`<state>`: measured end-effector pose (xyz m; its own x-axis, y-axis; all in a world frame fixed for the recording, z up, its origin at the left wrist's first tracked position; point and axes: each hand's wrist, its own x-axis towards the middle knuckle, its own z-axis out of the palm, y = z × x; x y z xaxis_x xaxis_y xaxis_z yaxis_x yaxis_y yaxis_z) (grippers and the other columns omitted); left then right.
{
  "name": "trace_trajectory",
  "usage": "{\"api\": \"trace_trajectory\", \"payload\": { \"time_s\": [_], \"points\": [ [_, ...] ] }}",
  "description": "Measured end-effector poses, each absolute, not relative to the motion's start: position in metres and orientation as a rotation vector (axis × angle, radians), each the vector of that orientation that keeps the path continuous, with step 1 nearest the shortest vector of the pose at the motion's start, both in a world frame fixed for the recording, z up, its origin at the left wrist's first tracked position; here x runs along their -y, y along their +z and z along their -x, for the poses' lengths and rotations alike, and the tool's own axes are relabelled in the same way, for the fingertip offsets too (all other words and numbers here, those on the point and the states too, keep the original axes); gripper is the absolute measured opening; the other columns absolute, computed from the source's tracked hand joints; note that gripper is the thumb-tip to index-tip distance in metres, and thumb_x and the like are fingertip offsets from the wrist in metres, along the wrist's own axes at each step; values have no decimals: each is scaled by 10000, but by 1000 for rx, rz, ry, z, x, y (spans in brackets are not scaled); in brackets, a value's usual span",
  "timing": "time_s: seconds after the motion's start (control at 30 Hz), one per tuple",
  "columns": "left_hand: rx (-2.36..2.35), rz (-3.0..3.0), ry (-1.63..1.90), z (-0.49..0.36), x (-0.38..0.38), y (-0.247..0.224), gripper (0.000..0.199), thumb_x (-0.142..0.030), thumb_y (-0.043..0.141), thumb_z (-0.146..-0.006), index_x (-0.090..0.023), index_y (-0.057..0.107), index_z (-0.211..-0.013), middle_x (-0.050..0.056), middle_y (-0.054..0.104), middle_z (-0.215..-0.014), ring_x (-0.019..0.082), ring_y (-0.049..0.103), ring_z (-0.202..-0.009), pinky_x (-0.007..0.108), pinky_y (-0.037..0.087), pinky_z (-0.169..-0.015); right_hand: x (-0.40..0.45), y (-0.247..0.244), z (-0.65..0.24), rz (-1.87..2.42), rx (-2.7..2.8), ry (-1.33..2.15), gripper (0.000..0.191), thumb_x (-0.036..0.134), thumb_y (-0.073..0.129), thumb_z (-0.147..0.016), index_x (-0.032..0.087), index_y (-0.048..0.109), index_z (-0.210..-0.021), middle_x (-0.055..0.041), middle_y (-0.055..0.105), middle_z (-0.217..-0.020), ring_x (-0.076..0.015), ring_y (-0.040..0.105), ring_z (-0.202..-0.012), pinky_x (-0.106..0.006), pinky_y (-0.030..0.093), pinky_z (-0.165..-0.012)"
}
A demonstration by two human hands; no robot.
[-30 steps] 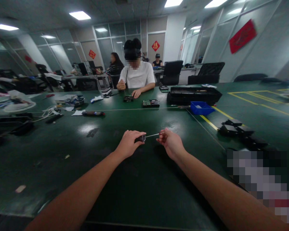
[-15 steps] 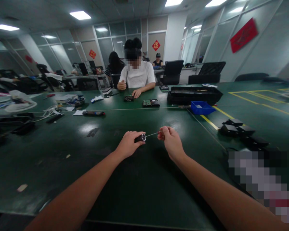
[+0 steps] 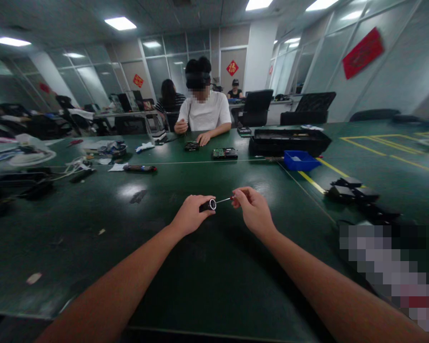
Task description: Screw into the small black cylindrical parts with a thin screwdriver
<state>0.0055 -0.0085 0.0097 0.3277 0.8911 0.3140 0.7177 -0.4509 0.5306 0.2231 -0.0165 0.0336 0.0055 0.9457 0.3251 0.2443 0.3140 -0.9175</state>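
Above the green table [image 3: 186, 295], my left hand [image 3: 191, 214] grips a short black cylinder [image 3: 208, 206] whose round end, ringed in silver, faces right. My right hand [image 3: 252, 207] is closed on a thin screwdriver [image 3: 223, 200] with a metal shaft and a small red part at the fingertips. Its shaft points left, and the tip is at the cylinder's ringed end. Whether the tip is inside the cylinder is too small to tell. Most of the handle is hidden by my right fingers.
Across the table sits a person in a white shirt [image 3: 209, 112], a hand by a circuit part [image 3: 191, 146]. Nearby are a hard drive [image 3: 224, 153], a long black tray [image 3: 289, 142], a blue bin [image 3: 301, 161], black blocks [image 3: 352, 190] and a dark tool [image 3: 140, 168].
My right hand has shifted slightly left, and the red part of the screwdriver shows more at the fingertips. My left hand has stayed almost still with the cylinder.
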Motion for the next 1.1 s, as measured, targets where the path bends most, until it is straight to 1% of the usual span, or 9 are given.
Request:
{"api": "trace_trajectory", "payload": {
  "time_s": [0.07, 0.2, 0.33, 0.4, 0.5, 0.6, 0.67, 0.8, 1.1],
  "points": [
    [-1433, -2312, 841, -5, 8, 9, 405, -265, 736, -868, -253, 675, -1268, 44, 717, -1129, 253, 618, -1047, 424, 428, -970, 16, 31, -222, 1061, 1488, 872, 313, 506, 550, -931, 209, 649, -931, -20, 674, -746, -183, 644, -690, -322, 501, -675],
    [-1423, -2317, 834, -5, 8, 9, 399, -260, 740, -865, -250, 678, -1258, 36, 718, -1118, 249, 617, -1038, 425, 426, -966, 16, 27, -220, 1109, 1504, 847, 354, 526, 487, -967, 226, 635, -853, 1, 604, -667, -164, 575, -617, -306, 459, -613],
    [-1415, -2286, 863, -6, 9, 11, 412, -264, 728, -876, -254, 663, -1283, 35, 712, -1128, 245, 618, -1044, 416, 438, -961, 11, 21, -219, 1058, 1247, 987, 258, 479, 577, -916, 230, 639, -944, -28, 672, -828, -185, 634, -737, -332, 518, -707],
    [-1389, -2278, 912, -6, 8, 12, 413, -259, 724, -880, -249, 658, -1288, 41, 710, -1144, 241, 622, -1062, 404, 444, -969, 7, 17, -218, 997, 1104, 1115, 252, 472, 632, -877, 223, 648, -914, -40, 679, -849, -196, 650, -766, -362, 546, -763],
    [-1282, -2338, 988, -6, 7, 13, 413, -230, 716, -886, -247, 650, -1293, 45, 695, -1221, 228, 606, -1147, 394, 427, -1025, 0, 12, -219, 928, 918, 1294, 220, 430, 612, -900, 216, 659, -870, -42, 661, -803, -189, 640, -723, -379, 570, -780],
    [-1272, -2423, 971, -7, 4, 12, 411, -227, 714, -890, -257, 647, -1294, 41, 686, -1263, 232, 592, -1176, 421, 406, -1045, -6, 11, -222, 990, 755, 1425, 228, 349, 535, -943, 214, 636, -789, -24, 599, -689, -164, 586, -605, -393, 590, -763],
    [-1324, -2431, 895, -7, 3, 11, 401, -243, 715, -891, -260, 651, -1287, 41, 697, -1233, 242, 603, -1138, 440, 412, -1021, -8, 10, -225, 1044, 738, 1379, 232, 328, 529, -942, 223, 618, -755, -15, 578, -665, -159, 563, -579, -390, 596, -748],
    [-1389, -2402, 793, -8, 2, 8, 409, -254, 719, -887, -261, 651, -1291, 40, 705, -1190, 245, 608, -1100, 448, 418, -1004, -9, 8, -226, 1093, 881, 1154, 203, 371, 574, -922, 229, 630, -790, -35, 628, -755, -180, 596, -665, -362, 581, -700],
    [-1397, -2431, 868, -8, 0, 4, 409, -252, 748, -866, -261, 664, -1266, 40, 710, -1204, 241, 616, -1104, 429, 417, -1002, 3, 14, -220, 1134, 1211, 1016, 302, 499, 600, -892, 200, 645, -898, -55, 693, -818, -186, 643, -713, -342, 526, -689]
  ]
}}
